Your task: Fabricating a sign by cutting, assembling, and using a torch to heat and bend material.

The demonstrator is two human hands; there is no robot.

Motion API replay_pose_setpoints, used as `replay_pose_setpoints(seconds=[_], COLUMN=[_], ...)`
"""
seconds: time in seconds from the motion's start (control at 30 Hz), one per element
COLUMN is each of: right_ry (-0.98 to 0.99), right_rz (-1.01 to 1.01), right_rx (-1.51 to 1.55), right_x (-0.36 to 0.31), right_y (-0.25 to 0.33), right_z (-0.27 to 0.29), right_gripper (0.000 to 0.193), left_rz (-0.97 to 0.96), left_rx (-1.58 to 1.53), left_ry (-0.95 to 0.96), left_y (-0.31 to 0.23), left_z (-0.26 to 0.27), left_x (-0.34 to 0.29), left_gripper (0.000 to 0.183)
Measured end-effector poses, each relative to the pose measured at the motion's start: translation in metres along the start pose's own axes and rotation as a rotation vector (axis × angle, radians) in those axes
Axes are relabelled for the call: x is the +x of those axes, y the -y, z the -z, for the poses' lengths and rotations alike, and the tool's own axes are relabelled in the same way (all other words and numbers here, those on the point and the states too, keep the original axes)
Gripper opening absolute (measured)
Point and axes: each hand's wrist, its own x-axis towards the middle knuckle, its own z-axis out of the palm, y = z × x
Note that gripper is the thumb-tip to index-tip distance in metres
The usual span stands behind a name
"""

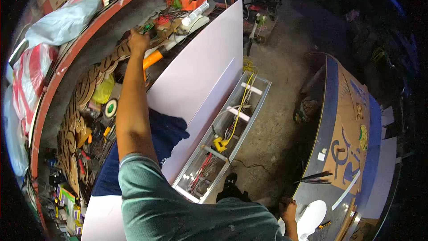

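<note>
My left hand [139, 41] is stretched out over the cluttered shelf, its fingers curled down among tools and scraps beside a small green round thing [146, 27]. What those fingers hold, if anything, is hidden. An orange-handled tool [153, 60] lies just below that wrist. At the lower right, my right hand [289, 209] is closed at the near edge of the right-hand worktable, next to a white rounded sheet [313, 218]. I cannot make out what is in it.
A large white panel [196, 58] leans beside the shelf. Next to it stands a long metal frame [263, 93] with a yellow tool [220, 143] and cables. Brown cut-out letter pieces [82, 89] line the shelf. A lettered signboard [352, 129] lies on the right.
</note>
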Motion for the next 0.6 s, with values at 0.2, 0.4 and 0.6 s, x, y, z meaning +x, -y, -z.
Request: replay_pose_setpoints(seconds=[0.2,0.4,0.6], right_ry=[-0.1,0.0,-0.003], right_rz=[-0.184,-0.234,-0.378], right_rx=[0.131,0.193,-0.008], right_x=[0.001,-0.027,-0.044], right_y=[-0.019,-0.04,-0.056], right_z=[0.006,-0.011,-0.026], right_gripper=[0.013,0.013,0.016], left_rz=[-0.082,-0.2,-0.458], left_rx=[0.085,0.379,0.477], left_ry=[0.046,0.142,0.25], left_y=[0.023,0.039,0.08], left_z=[-0.059,-0.103,-0.125], left_x=[0.06,0.101,0.135], left_gripper=[0.087,0.1,0.071])
